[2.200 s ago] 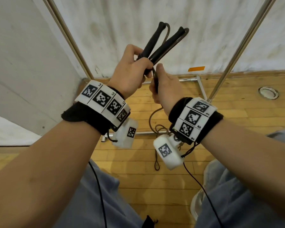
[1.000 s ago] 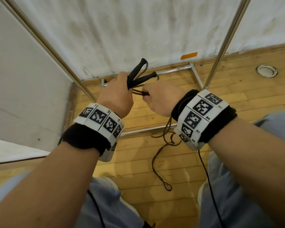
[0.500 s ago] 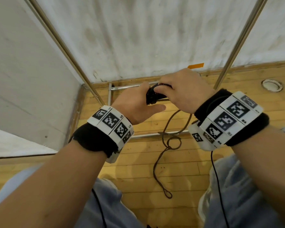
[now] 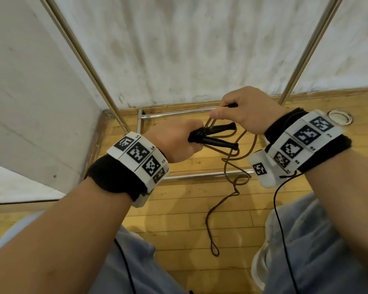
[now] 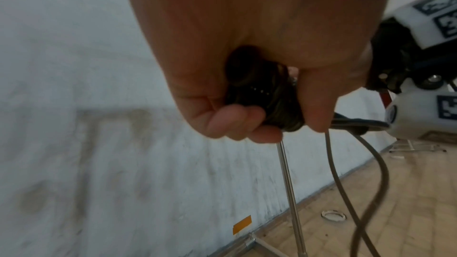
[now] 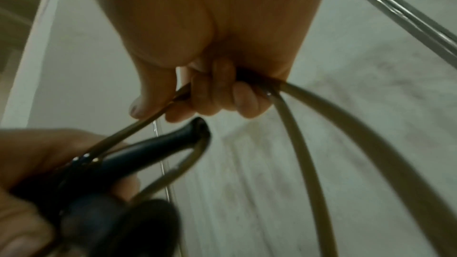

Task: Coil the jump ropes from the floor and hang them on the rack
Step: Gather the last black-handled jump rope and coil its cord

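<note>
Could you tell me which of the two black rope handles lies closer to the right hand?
The upper handle: its free end sits just below the right hand, while the lower handle angles away toward the floor.

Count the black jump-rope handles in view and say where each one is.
2. Both are gripped at one end by the left hand: upper handle and lower handle, fanning out toward the right hand. Others may be hidden.

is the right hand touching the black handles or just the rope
Apart from the black handles: the right wrist view shows a gap below the right hand, whose fingers grip only the rope.
</note>
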